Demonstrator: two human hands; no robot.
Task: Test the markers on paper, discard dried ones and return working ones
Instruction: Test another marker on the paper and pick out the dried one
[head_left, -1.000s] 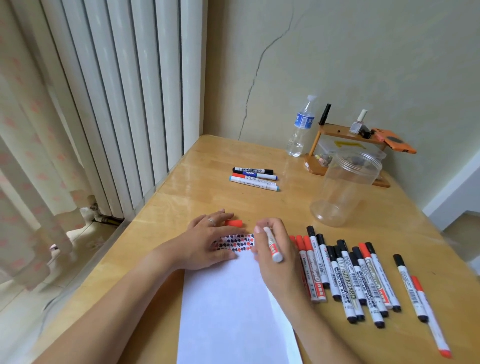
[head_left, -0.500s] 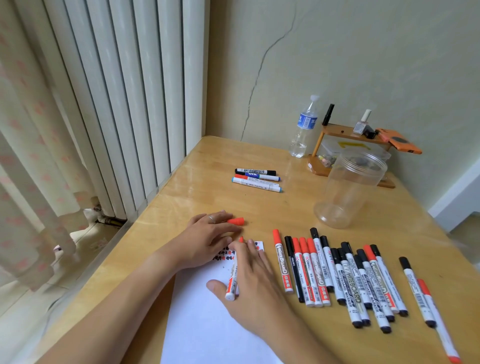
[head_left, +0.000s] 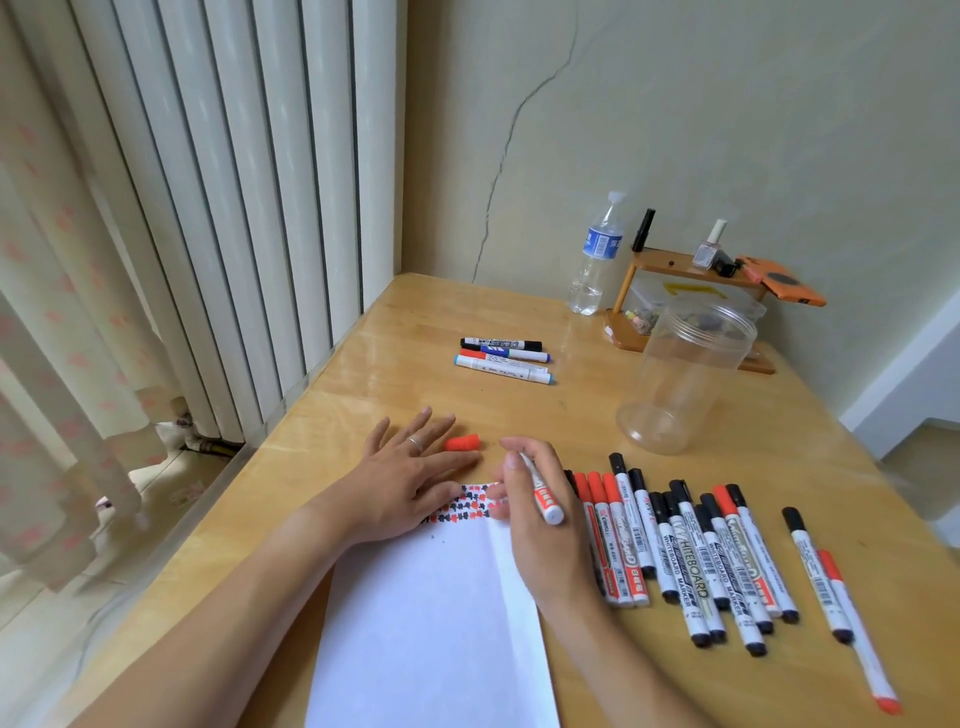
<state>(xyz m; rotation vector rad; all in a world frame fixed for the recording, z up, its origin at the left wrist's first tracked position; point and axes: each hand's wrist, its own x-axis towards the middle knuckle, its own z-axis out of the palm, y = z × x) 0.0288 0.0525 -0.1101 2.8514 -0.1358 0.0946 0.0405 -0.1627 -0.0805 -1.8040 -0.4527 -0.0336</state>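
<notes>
Gripping a white-barrelled marker (head_left: 540, 488) in my right hand (head_left: 540, 525), fingers curled round it, its front end hidden behind my fingers at the top edge of the paper (head_left: 431, 623). My left hand (head_left: 410, 478) lies flat with fingers straight, pressing the paper's top left corner onto the desk (head_left: 415, 322). Rows of small red and black test marks (head_left: 470, 504) run along the paper's top edge between my two hands. A loose red cap (head_left: 461, 443) sits on the desk just beyond my left fingertips, not touching the paper.

Right of my right hand lies a row of capped markers (head_left: 691, 551) (red and black caps, barrels roughly parallel), with two more (head_left: 836, 597) apart at the far right. Three markers (head_left: 504, 358) lie together further back mid-desk. A clear plastic jar (head_left: 685, 374) stands upright behind the row. At the back wall: a water bottle (head_left: 595, 260) beside a small wooden rack (head_left: 691, 306).
</notes>
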